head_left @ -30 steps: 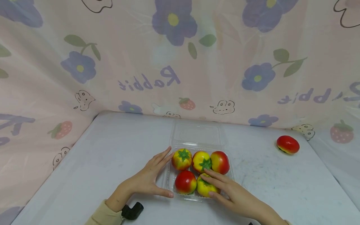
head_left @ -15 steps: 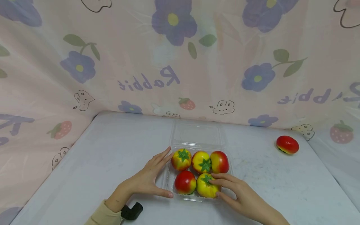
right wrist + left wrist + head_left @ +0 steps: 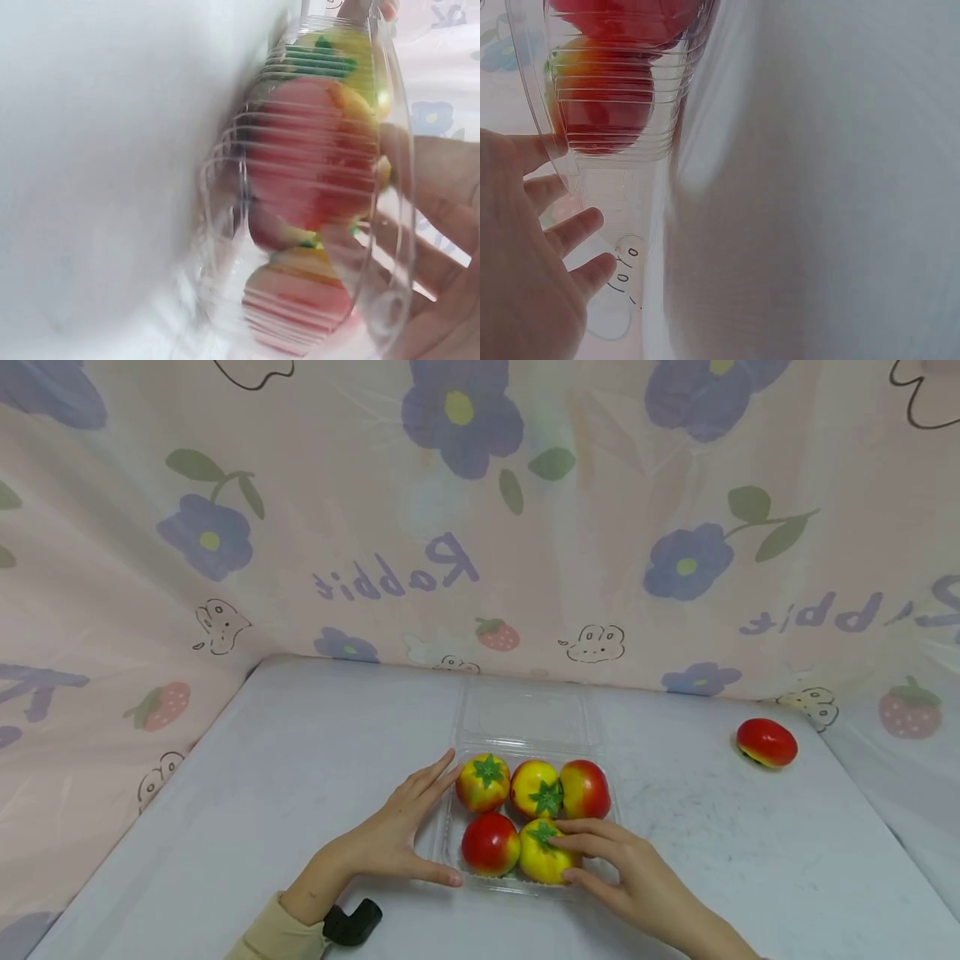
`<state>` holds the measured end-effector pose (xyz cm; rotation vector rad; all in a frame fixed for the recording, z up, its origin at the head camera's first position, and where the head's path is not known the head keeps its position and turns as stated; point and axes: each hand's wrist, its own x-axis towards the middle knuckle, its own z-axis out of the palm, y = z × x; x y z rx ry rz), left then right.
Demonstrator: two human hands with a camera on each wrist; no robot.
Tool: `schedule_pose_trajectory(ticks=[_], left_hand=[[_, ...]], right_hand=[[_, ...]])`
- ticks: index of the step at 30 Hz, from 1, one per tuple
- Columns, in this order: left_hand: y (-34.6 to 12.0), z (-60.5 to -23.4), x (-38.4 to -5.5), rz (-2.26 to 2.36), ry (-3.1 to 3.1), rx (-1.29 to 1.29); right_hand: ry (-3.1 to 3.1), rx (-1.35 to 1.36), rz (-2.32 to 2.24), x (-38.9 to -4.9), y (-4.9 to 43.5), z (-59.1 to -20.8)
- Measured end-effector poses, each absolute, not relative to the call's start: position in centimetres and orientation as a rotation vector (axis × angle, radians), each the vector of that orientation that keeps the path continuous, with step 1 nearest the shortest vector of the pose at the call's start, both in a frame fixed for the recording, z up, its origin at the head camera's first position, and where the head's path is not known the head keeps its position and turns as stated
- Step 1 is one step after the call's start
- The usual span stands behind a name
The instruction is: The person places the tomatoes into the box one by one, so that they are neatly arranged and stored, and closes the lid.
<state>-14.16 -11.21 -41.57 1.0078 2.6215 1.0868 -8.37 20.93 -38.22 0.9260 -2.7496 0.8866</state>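
Observation:
A clear plastic clamshell box lies with its lid folded back, holding several tomato-like toy fruits. At its front right sits a yellow fruit with a green leafy top; my right hand holds it between thumb and fingers. Left of it is a red fruit. Behind are a yellow-red fruit, a yellow one and a red-yellow one. With fingers straight and thumb spread, my left hand rests along the box's left side. In the left wrist view its fingertips meet the rim.
A lone red fruit lies at the far right of the white table. A curtain printed with flowers and rabbits hangs behind and on both sides. A black strap piece sits by my left wrist.
My right hand drew back to the right off the yellow fruit's top, then closed on its side and shifted it slightly left, nudging the red fruit too. The left hand stays put.

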Motion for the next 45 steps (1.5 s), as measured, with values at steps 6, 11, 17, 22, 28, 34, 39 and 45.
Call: schedule_pose_trajectory(ticks=[6, 11, 17, 22, 28, 34, 39, 45], left_hand=[[-11.0, -41.5, -14.2, 1.102, 2.615, 1.008], [-11.0, -41.4, -14.1, 1.119, 2.612, 1.0], [-10.9, -41.5, -14.1, 1.139, 2.599, 0.987], [-10.8, -41.5, -14.0, 1.141, 2.594, 0.966], [-10.8, -41.5, -14.0, 1.139, 2.599, 0.95], [-10.8, -41.5, -14.0, 1.142, 2.606, 0.954], [-10.6, -41.5, -14.1, 1.116, 2.615, 0.973], [-10.9, -41.4, -14.1, 1.095, 2.634, 0.954]], right_hand=[[-2.669, 0.907, 0.866, -8.2, 20.5, -38.6], [-2.599, 0.865, 0.933, -8.0, 20.0, -39.0], [-2.573, 0.824, 0.944, -7.8, 19.6, -39.3], [-2.562, 0.799, 0.926, -7.7, 19.3, -39.4], [-2.561, 0.756, 0.906, -7.7, 19.0, -39.7], [-2.555, 0.753, 0.853, -8.1, 18.3, -39.9], [-2.565, 0.773, 0.923, -8.2, 18.6, -39.9], [-2.575, 0.89, 1.151, -8.5, 19.6, -39.9]])
